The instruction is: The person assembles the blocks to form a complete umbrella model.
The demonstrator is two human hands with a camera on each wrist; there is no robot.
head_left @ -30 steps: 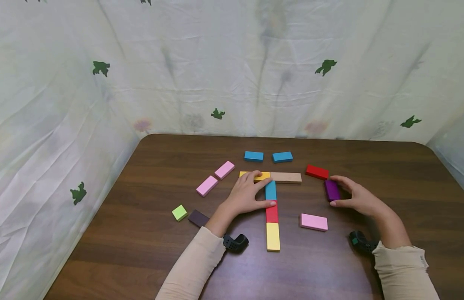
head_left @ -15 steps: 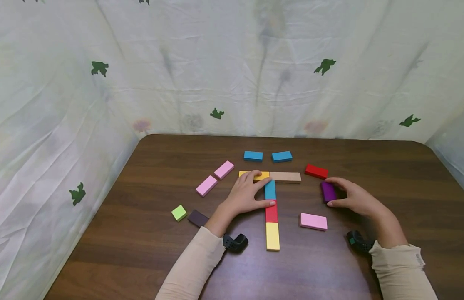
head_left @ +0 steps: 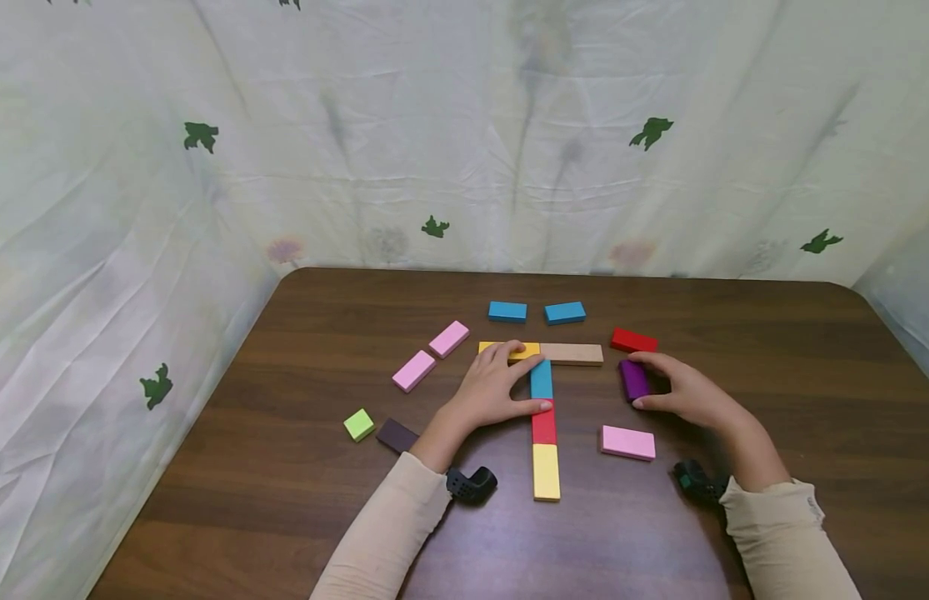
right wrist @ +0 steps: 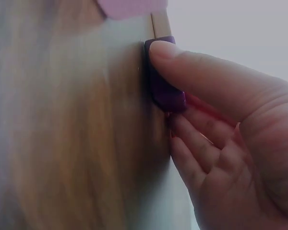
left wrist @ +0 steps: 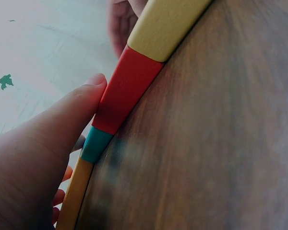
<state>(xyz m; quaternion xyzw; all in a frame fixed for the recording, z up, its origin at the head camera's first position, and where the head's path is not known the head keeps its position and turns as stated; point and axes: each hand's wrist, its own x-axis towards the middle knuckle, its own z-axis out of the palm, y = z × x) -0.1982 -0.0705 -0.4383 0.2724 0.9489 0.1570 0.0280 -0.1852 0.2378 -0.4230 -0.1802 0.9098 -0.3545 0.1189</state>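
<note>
My right hand (head_left: 689, 392) pinches a purple block (head_left: 634, 381) between thumb and fingers, low over the table; the right wrist view shows the thumb on the near end of this purple block (right wrist: 165, 88). Spread over a T-shaped row of blocks is my left hand (head_left: 494, 392). Its thumb touches the red block (head_left: 543, 428), and its fingers lie over the orange-yellow block (head_left: 531, 350), partly hiding it, and at the top of the blue block (head_left: 541, 382). A light wood block (head_left: 572, 355) forms the right arm of the T, a pale yellow block (head_left: 546, 472) its foot.
Around the T lie two blue blocks (head_left: 507, 312) at the back, a red block (head_left: 634, 340) just behind the purple one, and a pink block (head_left: 628, 443) in front. Two pink blocks (head_left: 414, 372), a green block (head_left: 359, 425) and a dark block (head_left: 396, 436) are at left.
My right hand has moved left with the purple block, away from the loose red block's right end and towards the T. The left hand stays in place.
</note>
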